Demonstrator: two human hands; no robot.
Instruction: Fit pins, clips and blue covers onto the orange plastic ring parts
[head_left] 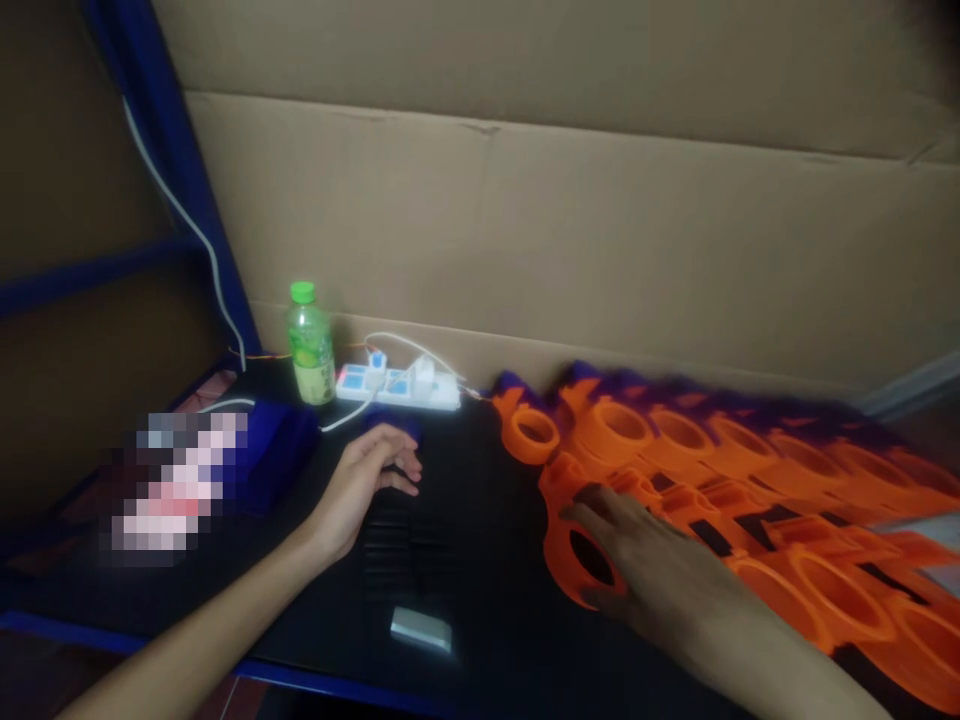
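My left hand (pixel 367 475) rests on the dark table (pixel 487 560), fingers loosely stretched toward a small dark blue object (pixel 394 425) and a stack of black pieces (pixel 397 540); it holds nothing. My right hand (pixel 637 560), blurred by motion, lies flat with fingers spread on an orange plastic ring part (pixel 570 550), at the near left end of a heap of orange ring-shaped parts (pixel 750 480). Several black strips sit among the orange parts.
A green-capped drink bottle (pixel 310 345) stands at the back left beside a white power strip (pixel 397 385) with plugs and cables. A blue box (pixel 277 450) lies left. A small silver piece (pixel 421 630) sits near the front edge. A cardboard wall (pixel 562 200) backs the table.
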